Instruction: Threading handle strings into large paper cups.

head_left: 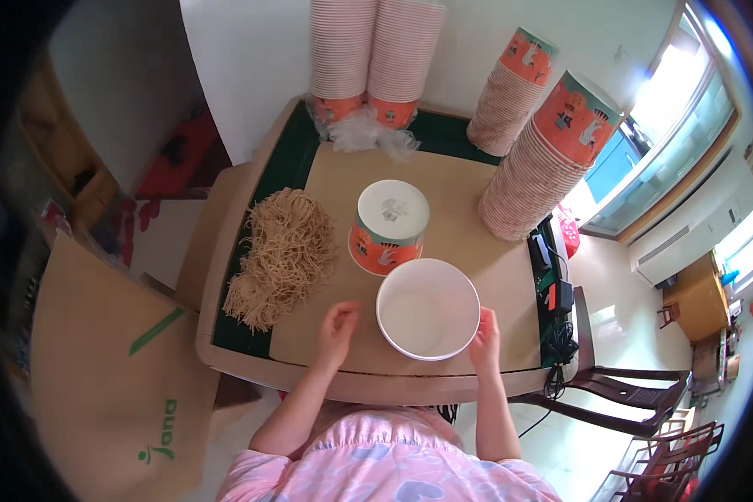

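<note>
A white paper tub (427, 311), its open mouth toward me, stands at the table's near side. My right hand (485, 341) grips its right rim, thumb and fingers closed on the wall. To the tub's left, my left hand (338, 332) hovers over the table with loosely bent fingers and nothing visible in them. Just beyond the tub, an upside-down orange-and-green paper tub (386, 249) shows its white base. A heap of thin, tangled tan strands (283, 255) lies on the left of the table.
Tall stacks of nested tubs (527, 184) stand at the far right, with a smaller stack (510, 96) behind. Two more stacks (340, 50) rise at the back beside crumpled clear plastic (368, 134). Power strip and cables (562, 297) line the right edge. A cardboard box (100, 360) stands left.
</note>
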